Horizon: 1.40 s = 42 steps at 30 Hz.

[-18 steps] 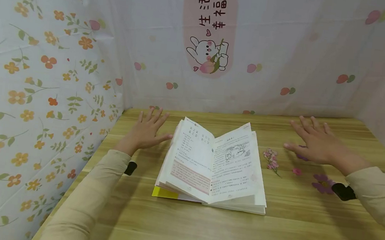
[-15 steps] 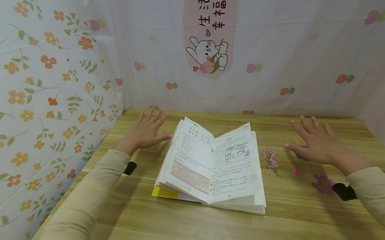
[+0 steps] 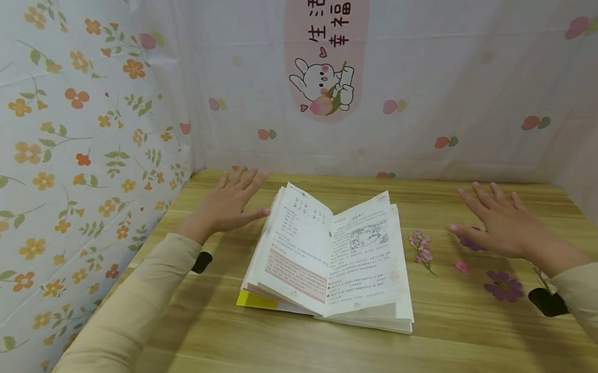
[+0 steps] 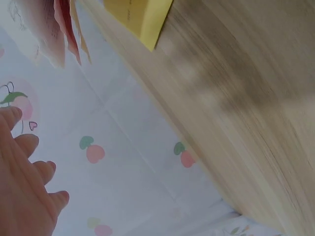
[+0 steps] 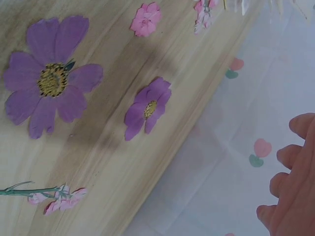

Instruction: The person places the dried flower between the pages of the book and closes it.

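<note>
An open book [image 3: 300, 248] with printed pages lies in the middle of the table, a few leaves standing up. My left hand [image 3: 227, 203], fingers spread, is just left of it, thumb beside the page edge; it holds nothing. In the left wrist view the book's yellow cover corner [image 4: 142, 22] shows. My right hand [image 3: 500, 222] hovers with spread fingers over the right side, holding nothing. Below it lie pressed flowers: a large purple flower [image 5: 51, 81], a smaller purple flower [image 5: 149, 108], a pink blossom [image 5: 146, 19] and a pink sprig [image 3: 421, 250]. Another pink sprig [image 5: 61, 199] lies near the right wrist.
The wooden table [image 3: 279, 356] runs back to a white curtain [image 3: 430, 54] with peach prints, a rabbit and lettering. A flower-patterned cloth [image 3: 48, 152] hangs along the left side.
My right hand has moved slightly to the right, uncovering more of the purple flowers and part of a sprig by the wrist. My left hand and the book have barely moved.
</note>
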Each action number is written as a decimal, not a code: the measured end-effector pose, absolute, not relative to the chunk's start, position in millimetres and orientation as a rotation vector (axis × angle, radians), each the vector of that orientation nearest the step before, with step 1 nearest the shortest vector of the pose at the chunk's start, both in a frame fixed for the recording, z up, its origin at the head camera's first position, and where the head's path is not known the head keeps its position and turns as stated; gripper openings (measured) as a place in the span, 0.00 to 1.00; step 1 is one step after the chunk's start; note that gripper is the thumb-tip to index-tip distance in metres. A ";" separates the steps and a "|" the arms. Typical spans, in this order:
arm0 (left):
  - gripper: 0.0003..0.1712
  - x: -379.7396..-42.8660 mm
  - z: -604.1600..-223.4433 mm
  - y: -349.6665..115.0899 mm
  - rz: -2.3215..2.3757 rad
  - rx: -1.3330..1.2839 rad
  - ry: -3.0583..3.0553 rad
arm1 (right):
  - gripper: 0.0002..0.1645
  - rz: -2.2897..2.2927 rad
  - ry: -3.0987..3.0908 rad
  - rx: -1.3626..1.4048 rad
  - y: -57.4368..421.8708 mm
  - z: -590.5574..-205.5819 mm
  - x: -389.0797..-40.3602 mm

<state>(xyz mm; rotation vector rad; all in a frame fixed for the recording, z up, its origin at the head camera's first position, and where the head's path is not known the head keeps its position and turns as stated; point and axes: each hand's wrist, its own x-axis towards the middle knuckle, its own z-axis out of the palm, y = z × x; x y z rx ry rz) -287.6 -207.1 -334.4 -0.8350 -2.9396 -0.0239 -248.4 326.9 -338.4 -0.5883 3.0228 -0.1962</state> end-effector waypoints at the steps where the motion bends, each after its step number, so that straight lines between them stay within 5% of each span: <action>1: 0.52 -286.6 -334.8 -206.4 -0.033 -0.859 -2.927 | 0.53 -0.190 3.026 -0.593 327.8 -338.3 -247.4; 22: 0.47 -266.5 -357.6 -198.6 -0.182 -1.234 -2.784 | 0.49 -0.407 3.089 -0.630 323.1 -374.6 -201.6; 29: 0.47 -264.8 -370.1 -203.6 -0.148 -1.181 -2.842 | 0.38 -0.515 3.302 -0.742 308.6 -392.4 -188.7; 42: 0.57 -266.2 -396.5 -207.9 0.009 -1.183 -2.909 | 0.30 -1.030 3.058 -0.373 285.5 -411.7 -182.7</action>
